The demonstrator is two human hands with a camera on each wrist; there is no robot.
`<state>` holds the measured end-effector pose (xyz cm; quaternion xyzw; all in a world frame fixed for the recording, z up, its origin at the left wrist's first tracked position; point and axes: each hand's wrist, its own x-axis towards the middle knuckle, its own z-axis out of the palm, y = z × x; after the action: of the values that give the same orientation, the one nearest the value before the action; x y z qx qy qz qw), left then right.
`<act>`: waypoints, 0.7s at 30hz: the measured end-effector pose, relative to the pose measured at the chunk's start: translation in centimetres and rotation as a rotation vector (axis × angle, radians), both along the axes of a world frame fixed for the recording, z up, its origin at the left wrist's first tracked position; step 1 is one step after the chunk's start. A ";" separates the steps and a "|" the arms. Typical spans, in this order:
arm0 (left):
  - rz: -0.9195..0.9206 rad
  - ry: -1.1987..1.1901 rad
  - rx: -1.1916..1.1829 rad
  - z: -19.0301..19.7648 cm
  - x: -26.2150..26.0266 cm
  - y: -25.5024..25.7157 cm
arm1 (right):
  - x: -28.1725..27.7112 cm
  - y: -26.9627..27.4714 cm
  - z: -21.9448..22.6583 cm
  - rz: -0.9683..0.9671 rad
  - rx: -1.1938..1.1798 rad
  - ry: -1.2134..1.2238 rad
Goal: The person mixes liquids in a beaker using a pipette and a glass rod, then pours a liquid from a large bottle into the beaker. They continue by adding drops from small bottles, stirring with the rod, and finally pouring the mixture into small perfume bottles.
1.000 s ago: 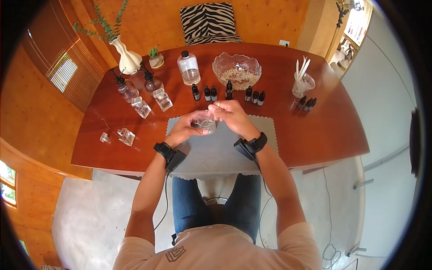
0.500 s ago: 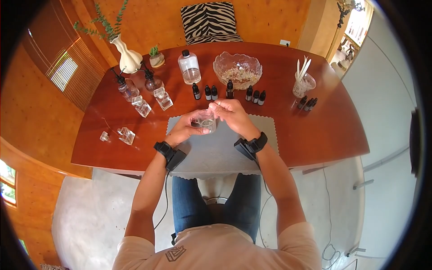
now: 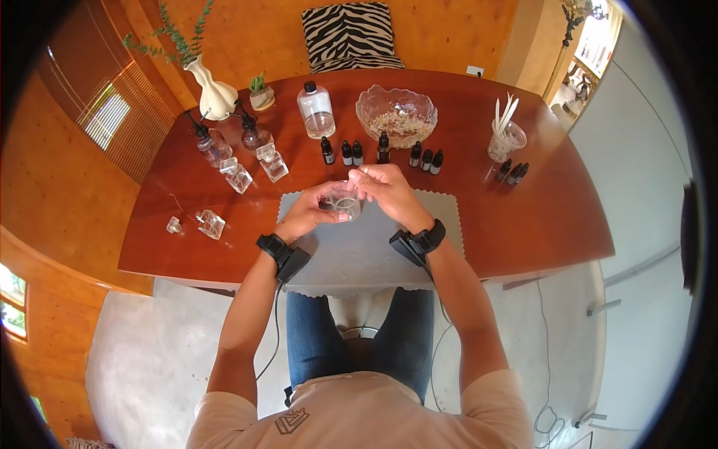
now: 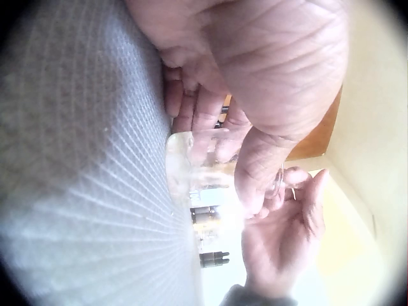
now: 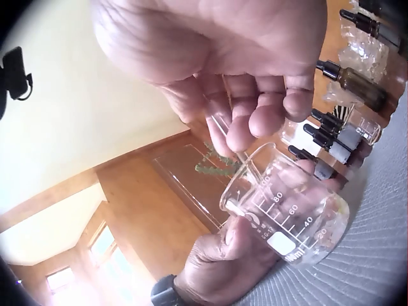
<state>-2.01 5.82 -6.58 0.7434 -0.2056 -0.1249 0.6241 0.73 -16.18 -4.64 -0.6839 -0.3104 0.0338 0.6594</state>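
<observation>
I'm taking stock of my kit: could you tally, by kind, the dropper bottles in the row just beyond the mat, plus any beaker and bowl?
Small dropper bottles: 6
Taller brown dropper bottle: 1
Glass beaker: 1
Glass bowl: 1
Total: 9

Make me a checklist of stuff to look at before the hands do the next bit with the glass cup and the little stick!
1. Beaker gripped by the left hand: ok.
2. Thin rod pinched by the right hand, its lower end going in at the beaker's mouth: ok.
3. Mat under the work: ok.
4. Black cap on the big clear bottle: ok.
5. Clear cap on the small square bottle at the left: not ok, it lies beside it.
6. Everything in the beaker well mixed: cannot tell, the pictures don't show it clearly enough.
</observation>
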 end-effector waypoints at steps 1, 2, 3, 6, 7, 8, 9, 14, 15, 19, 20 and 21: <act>0.007 0.001 0.002 0.0 0.0 0.0 | -0.2 0.1 0.1 -0.051 -0.002 -0.031; 0.013 0.001 0.003 -0.1 0.0 -0.1 | 0.0 -0.1 0.0 -0.005 -0.010 -0.007; 0.007 -0.002 0.010 -0.1 0.0 -0.1 | 0.2 -0.4 -0.1 0.041 -0.017 0.016; 0.000 -0.008 0.022 0.1 0.0 0.0 | 0.3 -0.4 -0.2 0.069 -0.004 0.045; 0.000 -0.008 0.020 0.1 0.0 0.0 | 0.2 -0.4 -0.1 0.058 0.006 0.048; 0.000 -0.007 0.018 0.1 0.0 -0.1 | 0.1 -0.3 0.0 0.032 -0.004 0.028; -0.003 -0.007 0.010 0.0 0.0 -0.1 | -0.1 -0.2 0.2 0.005 -0.015 0.007; -0.026 -0.042 0.031 0.0 0.2 0.1 | 0.1 -0.4 0.2 0.050 -0.017 0.031; -0.018 -0.023 0.023 0.0 0.2 0.1 | 0.2 -0.3 0.0 0.034 -0.016 0.032; -0.010 -0.022 0.023 -0.4 0.4 0.1 | 0.0 0.0 0.0 -0.030 -0.014 -0.030; -0.011 -0.040 0.031 -0.7 0.5 0.3 | 0.1 -0.2 -0.1 0.002 -0.026 -0.011; -0.015 -0.037 0.026 -0.5 0.4 0.2 | 0.3 -0.3 -0.2 0.034 -0.038 0.007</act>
<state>-1.65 6.04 -7.04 0.7522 -0.2210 -0.1186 0.6093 1.03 -16.52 -4.83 -0.6907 -0.3190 0.0532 0.6467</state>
